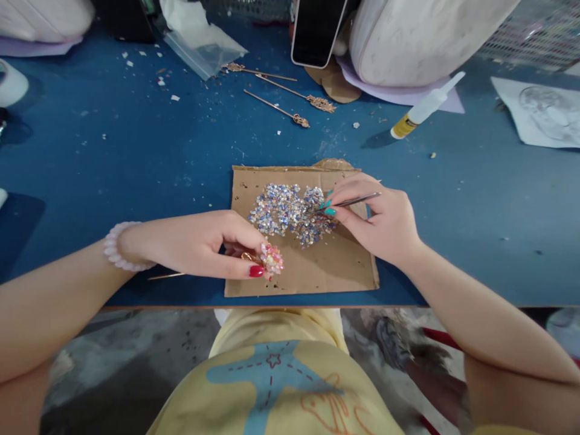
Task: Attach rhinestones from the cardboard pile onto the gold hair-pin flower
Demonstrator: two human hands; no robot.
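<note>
My left hand (pixel 203 244) is closed around a gold hairpin whose head (pixel 272 258) is covered in pink and clear rhinestones. The thin shaft of that hairpin (pixel 167 276) shows below my wrist. Between the thumb and fingers of my right hand (pixel 374 211) is a pair of metal tweezers (pixel 357 200), its tips down at a pile of loose rhinestones (pixel 276 208). These silvery, bluish stones lie spread on a piece of brown cardboard (pixel 317 272). Fingers hide the tweezers' tips, so I cannot tell whether they grip a stone.
Several gold hairpins (pixel 276 107) lie beyond the cardboard on the blue table (pixel 136 145). A glue bottle (pixel 417 112) with a yellow label stands at the right. At the back are a phone (pixel 318 30), a plastic bag (pixel 199 42) and a whitish rounded object (pixel 408 42).
</note>
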